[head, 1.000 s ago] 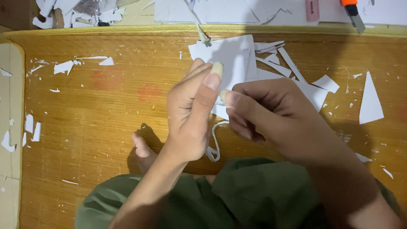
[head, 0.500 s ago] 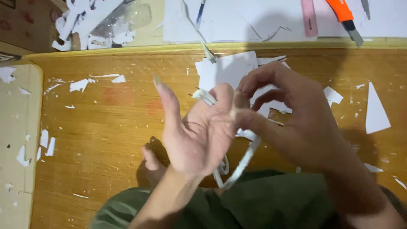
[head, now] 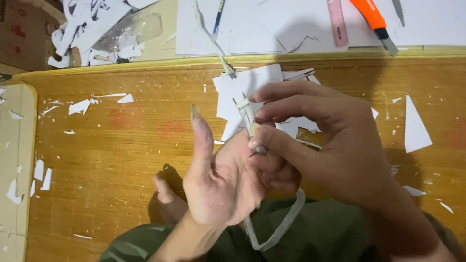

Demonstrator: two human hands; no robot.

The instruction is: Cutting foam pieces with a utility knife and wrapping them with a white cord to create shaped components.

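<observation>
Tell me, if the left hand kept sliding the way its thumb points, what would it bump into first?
Probably nothing soon. The left hand points its thumb up the picture over bare wooden table. Farther on come the table's yellow edge and a clear plastic bag, though depth is hard to judge.

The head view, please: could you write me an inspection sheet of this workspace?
Surface: wooden board, scuffed, flecked with white bits.
Job's things: narrow white paper strip, pinched upright; its loop hangs below the hands.
Clutter: paper scraps, triangular offcut, cut sheets.
Grippers: left hand open, palm up; right hand pinching the strip.
Cables: nothing seen.
Surroundings: orange utility knife, pink ruler, scrap pile.
</observation>
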